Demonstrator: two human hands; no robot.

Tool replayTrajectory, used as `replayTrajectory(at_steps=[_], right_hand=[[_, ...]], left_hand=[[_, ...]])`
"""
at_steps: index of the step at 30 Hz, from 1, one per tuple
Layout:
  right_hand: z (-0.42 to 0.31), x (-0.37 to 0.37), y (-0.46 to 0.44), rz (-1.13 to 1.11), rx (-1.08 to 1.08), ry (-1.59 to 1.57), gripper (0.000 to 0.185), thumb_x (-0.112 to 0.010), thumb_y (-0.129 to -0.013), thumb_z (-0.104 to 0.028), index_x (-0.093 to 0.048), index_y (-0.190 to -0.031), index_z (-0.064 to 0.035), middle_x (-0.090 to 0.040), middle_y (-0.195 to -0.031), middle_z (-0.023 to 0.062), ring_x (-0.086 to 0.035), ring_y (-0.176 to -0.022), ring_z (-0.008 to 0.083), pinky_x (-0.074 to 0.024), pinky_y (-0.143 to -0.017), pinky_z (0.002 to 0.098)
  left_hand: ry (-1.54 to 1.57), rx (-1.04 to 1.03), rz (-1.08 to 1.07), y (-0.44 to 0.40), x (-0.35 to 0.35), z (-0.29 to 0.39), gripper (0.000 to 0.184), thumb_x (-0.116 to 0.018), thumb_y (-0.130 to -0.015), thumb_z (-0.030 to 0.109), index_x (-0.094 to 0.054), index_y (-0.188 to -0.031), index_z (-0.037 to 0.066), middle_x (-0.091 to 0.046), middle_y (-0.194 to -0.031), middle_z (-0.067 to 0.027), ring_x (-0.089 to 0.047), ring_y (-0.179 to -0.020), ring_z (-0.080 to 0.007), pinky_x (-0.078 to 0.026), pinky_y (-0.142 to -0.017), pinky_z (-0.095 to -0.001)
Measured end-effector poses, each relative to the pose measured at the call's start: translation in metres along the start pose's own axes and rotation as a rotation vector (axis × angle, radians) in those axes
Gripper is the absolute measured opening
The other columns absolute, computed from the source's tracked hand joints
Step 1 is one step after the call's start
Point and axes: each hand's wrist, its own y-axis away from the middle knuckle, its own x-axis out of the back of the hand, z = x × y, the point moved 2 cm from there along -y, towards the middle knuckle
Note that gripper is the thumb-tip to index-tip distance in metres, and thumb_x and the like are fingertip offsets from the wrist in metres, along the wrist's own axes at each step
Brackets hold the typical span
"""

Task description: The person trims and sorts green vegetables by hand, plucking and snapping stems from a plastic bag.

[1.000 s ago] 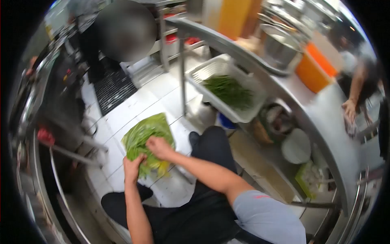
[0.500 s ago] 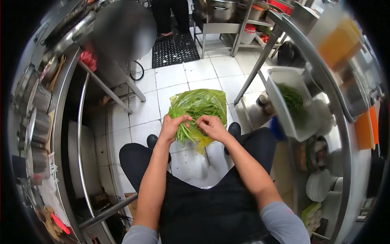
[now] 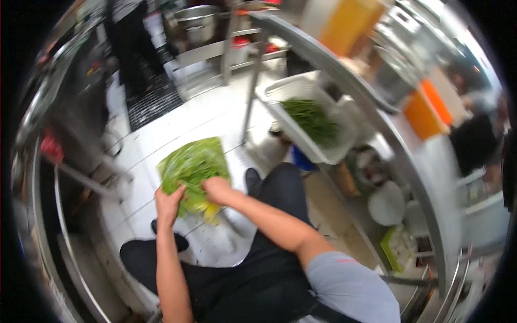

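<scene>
white floor tiles [image 3: 199, 116] carry our yellow-green bag [image 3: 204, 148], lying near our shoes [image 3: 253, 182] with green stalks [image 3: 196, 172] heaped at its middle. our left hand [image 3: 169, 204] has its fingers closed around some stalks; our right hand [image 3: 217, 190] curls over others, but blur hides whether it pinches any. with so many bagged, we judge this handling unfinished. we can read no brand or label.

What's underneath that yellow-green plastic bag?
White floor tiles show around the yellow-green plastic bag. What lies directly beneath is covered by the bag itself, so I can't tell whether it rests on the tiles or something else.
</scene>
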Motion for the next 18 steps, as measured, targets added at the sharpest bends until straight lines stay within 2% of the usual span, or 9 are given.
replayTrajectory(at_steps=[1,2,3,4,6,7,12,17,18], right_hand=[[-0.006,0.011,0.001,0.03,0.036,-0.083,0.02,-0.067,-0.067,-0.009,-0.064,-0.085,-0.0032,-0.067,-0.082,0.0207,-0.065,-0.082,0.0399,-0.051,-0.072,0.0483],[-0.014,0.025,0.005,0.026,0.065,-0.15,0.018,-0.068,-0.067,-0.01,-0.063,-0.083,-0.0029,-0.067,-0.083,0.0203,-0.065,-0.082,0.0399,-0.0505,-0.072,0.0489],[-0.018,0.033,0.008,0.087,0.116,-0.197,0.016,-0.066,-0.069,-0.011,-0.062,-0.082,-0.0023,-0.066,-0.078,0.0204,-0.064,-0.078,0.0397,-0.0504,-0.069,0.0477],[-0.018,0.037,0.008,0.113,0.106,-0.194,0.016,-0.066,-0.069,-0.011,-0.062,-0.082,-0.0023,-0.066,-0.078,0.0204,-0.064,-0.078,0.0397,-0.0504,-0.069,0.0477],[-0.022,0.045,0.008,0.119,0.149,-0.342,0.014,-0.063,-0.07,-0.011,-0.061,-0.081,-0.0017,-0.064,-0.073,0.0206,-0.064,-0.072,0.039,-0.05,-0.064,0.0457],[-0.023,0.048,0.01,0.15,0.173,-0.378,0.013,-0.061,-0.071,-0.011,-0.061,-0.081,-0.0011,-0.062,-0.069,0.0204,-0.063,-0.067,0.0385,-0.0495,-0.061,0.044],[-0.028,0.06,0.018,0.181,0.175,-0.516,0.014,-0.062,-0.072,-0.011,-0.06,-0.081,0.0001,-0.062,-0.069,0.0186,-0.064,-0.067,0.0356,-0.05,-0.062,0.0409],[-0.034,0.046,0.009,0.477,0.167,-0.618,0.017,-0.065,-0.071,-0.012,-0.058,-0.082,-0.0005,-0.06,-0.069,0.0129,-0.062,-0.064,0.0291,-0.0499,-0.06,0.0369],[-0.033,0.048,0.009,0.474,0.163,-0.618,0.017,-0.065,-0.071,-0.012,-0.058,-0.082,-0.0005,-0.06,-0.069,0.0129,-0.062,-0.064,0.0291,-0.0499,-0.06,0.0369]], left_hand=[[-0.187,-0.034,-0.018,0.004,-0.004,0.007,0.011,-0.069,-0.08,0.004,-0.064,-0.089,0.0,-0.064,-0.076,-0.0049,-0.059,-0.063,-0.0113,-0.049,-0.058,-0.0282],[-0.326,-0.077,-0.03,0.001,-0.003,-0.006,0.016,-0.069,-0.08,0.004,-0.064,-0.094,-0.002,-0.064,-0.078,-0.004,-0.058,-0.063,-0.0115,-0.048,-0.058,-0.0279],[-0.377,-0.185,-0.011,0.005,-0.01,-0.002,0.016,-0.069,-0.078,0.003,-0.065,-0.093,-0.002,-0.065,-0.077,-0.0058,-0.061,-0.068,-0.0154,-0.049,-0.064,-0.0314],[-0.379,-0.204,-0.03,0.007,-0.016,-0.001,0.016,-0.069,-0.078,0.003,-0.065,-0.093,-0.002,-0.065,-0.077,-0.0058,-0.061,-0.068,-0.0154,-0.049,-0.064,-0.0314],[-0.543,-0.287,-0.118,0.011,-0.023,0.004,0.017,-0.068,-0.076,0.002,-0.066,-0.092,-0.002,-0.067,-0.077,-0.0094,-0.063,-0.072,-0.0206,-0.05,-0.07,-0.0344],[-0.534,-0.261,-0.128,0.012,-0.025,0.002,0.016,-0.068,-0.075,0.002,-0.066,-0.091,-0.002,-0.067,-0.078,-0.0132,-0.063,-0.072,-0.0237,-0.049,-0.07,-0.0364],[-0.648,-0.243,-0.129,0.014,-0.023,0.007,0.016,-0.068,-0.076,0.005,-0.064,-0.088,-0.004,-0.066,-0.073,-0.0136,-0.061,-0.068,-0.0227,-0.048,-0.067,-0.0373],[-0.608,-0.228,-0.123,0.011,-0.018,0.004,0.009,-0.066,-0.08,0.005,-0.063,-0.083,-0.003,-0.062,-0.067,-0.0084,-0.058,-0.059,-0.0172,-0.047,-0.058,-0.0338],[-0.606,-0.224,-0.126,0.01,-0.016,0.004,0.009,-0.066,-0.08,0.005,-0.063,-0.083,-0.003,-0.062,-0.067,-0.0084,-0.058,-0.059,-0.0172,-0.047,-0.058,-0.0338]])
